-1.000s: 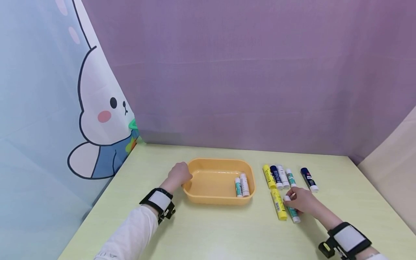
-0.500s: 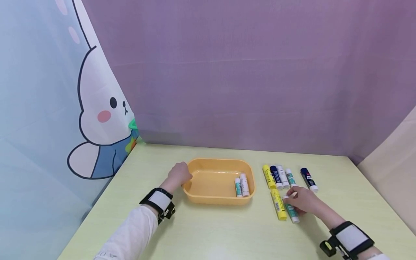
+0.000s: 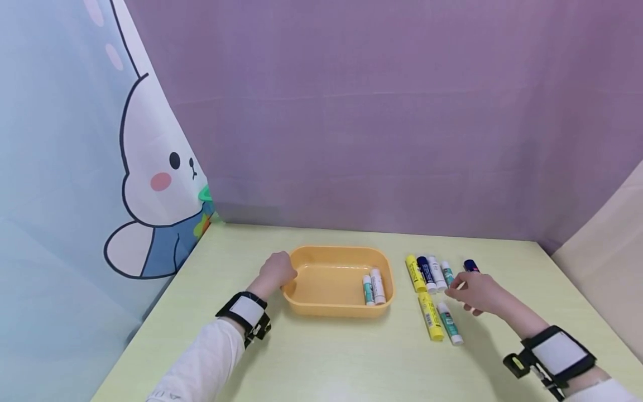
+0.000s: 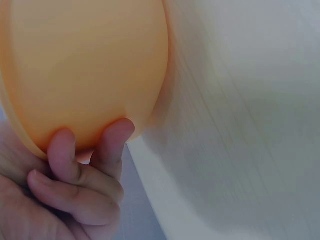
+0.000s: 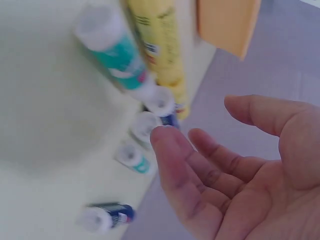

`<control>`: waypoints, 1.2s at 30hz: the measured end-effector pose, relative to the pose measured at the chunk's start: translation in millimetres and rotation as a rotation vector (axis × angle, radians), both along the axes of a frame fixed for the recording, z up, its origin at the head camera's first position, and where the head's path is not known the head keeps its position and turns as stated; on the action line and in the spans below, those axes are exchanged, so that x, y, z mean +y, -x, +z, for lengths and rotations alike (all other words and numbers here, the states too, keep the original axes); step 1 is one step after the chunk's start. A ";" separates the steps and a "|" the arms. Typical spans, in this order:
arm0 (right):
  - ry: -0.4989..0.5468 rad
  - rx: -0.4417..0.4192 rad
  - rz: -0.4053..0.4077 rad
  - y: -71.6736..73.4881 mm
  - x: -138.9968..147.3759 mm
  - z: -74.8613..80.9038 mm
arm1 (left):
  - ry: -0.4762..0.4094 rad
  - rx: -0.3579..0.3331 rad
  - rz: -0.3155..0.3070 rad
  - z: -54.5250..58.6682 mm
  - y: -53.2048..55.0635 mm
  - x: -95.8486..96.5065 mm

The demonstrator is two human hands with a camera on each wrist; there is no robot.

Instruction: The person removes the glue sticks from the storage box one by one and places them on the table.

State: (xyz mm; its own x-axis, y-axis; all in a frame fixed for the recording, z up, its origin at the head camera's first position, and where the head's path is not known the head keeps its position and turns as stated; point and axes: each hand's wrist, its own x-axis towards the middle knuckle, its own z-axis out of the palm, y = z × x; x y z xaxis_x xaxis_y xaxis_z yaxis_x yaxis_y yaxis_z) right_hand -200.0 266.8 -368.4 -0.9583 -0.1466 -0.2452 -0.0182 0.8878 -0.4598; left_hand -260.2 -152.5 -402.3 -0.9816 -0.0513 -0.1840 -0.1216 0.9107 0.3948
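Note:
At the left end of the orange tray, my left hand pinches the rim. The left wrist view shows its curled fingers against the tray's outer wall. Two glue sticks, one teal and white and one white, lie in the tray's right end. My right hand hovers over the table with thumb and fingers apart, holding nothing. Just below it lies a teal glue stick, beside a yellow one. The right hand partly hides a dark blue glue stick behind it.
Behind the front pair, a row holds a yellow glue stick, a dark blue one, a white one and a teal one. A purple curtain hangs along the table's back edge.
My right hand has let go of the front teal glue stick and moved up and right, off it. The left hand stays on the tray rim.

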 end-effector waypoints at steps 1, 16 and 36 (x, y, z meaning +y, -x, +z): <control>-0.006 0.012 0.013 0.3 -0.3 4.4 | -0.001 -0.001 0.001 -0.1 -0.1 0.0; -0.078 0.277 0.109 3.6 -19.9 57.2 | 0.008 0.010 -0.007 -1.9 2.0 -0.2; -0.023 0.373 0.144 8.4 -94.3 87.7 | -0.012 0.010 0.004 -5.4 2.0 -0.9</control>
State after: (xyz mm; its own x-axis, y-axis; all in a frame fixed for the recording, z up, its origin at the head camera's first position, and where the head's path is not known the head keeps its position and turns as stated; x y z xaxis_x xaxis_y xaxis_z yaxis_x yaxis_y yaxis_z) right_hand -208.4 172.6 -280.7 -0.9523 -0.2843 0.1105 -0.3048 0.8742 -0.3779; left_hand -262.3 -153.4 -407.7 -0.9832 -0.0534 -0.1745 -0.1214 0.9053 0.4070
